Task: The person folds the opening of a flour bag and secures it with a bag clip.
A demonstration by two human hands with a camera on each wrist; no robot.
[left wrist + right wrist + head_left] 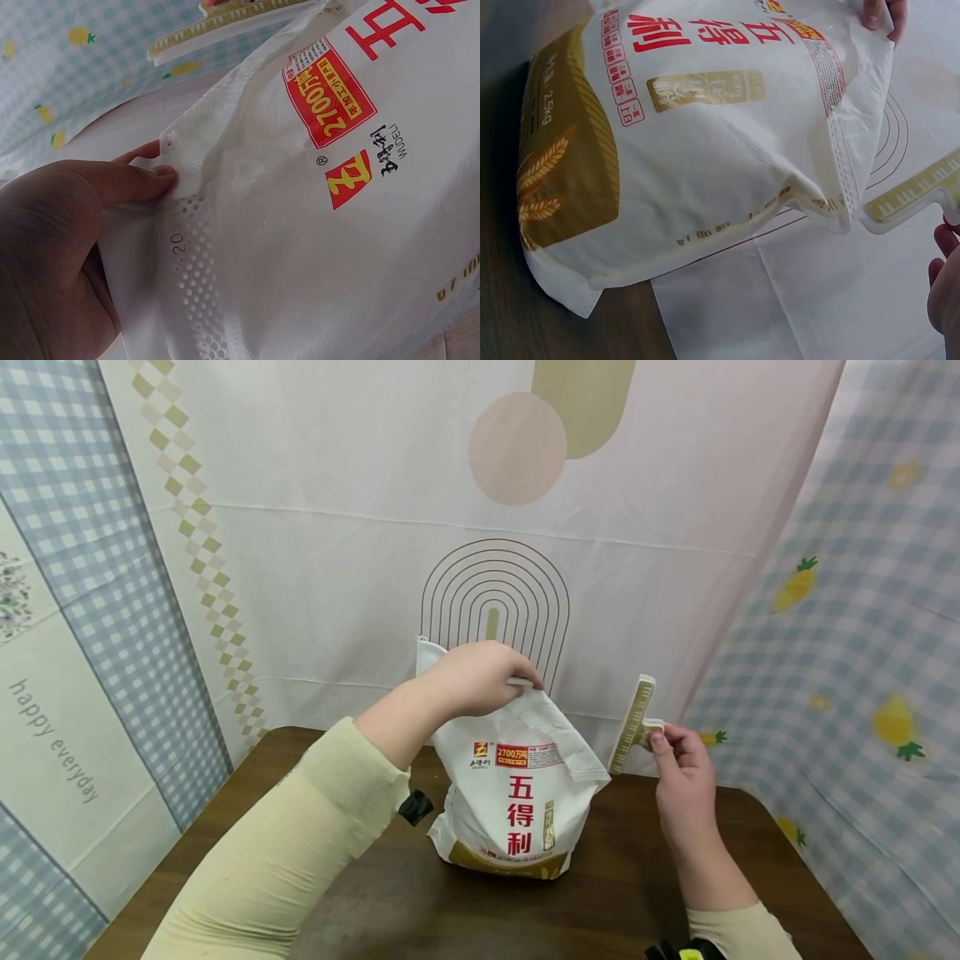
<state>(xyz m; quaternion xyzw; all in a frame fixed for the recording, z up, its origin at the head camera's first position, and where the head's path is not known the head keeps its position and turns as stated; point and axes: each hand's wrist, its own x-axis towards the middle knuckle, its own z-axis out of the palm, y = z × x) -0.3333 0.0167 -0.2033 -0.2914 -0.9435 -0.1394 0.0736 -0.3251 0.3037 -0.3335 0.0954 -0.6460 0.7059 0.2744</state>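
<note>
A white flour bag (517,802) with red lettering stands upright on the table. Its brown base, printed with wheat ears, shows in the right wrist view. My left hand (480,677) pinches the folded-over top edge of the bag between thumb and fingers; in the left wrist view the thumb lies on the perforated rim. Off to the bag's right, my right hand (686,785) holds a long clear-and-gold bag clip (633,722) by its handle. The clip's bar (919,187) is tilted, close to the bag's top right corner. Part of the right hand lies outside the right wrist view.
The dark wooden table (360,902) carries the bag near its back edge. Behind it hangs a pale printed cloth (337,593). Checked cloths hang at both sides, the right one (840,693) with pineapples. Black wrist straps (415,807) sit at both cuffs.
</note>
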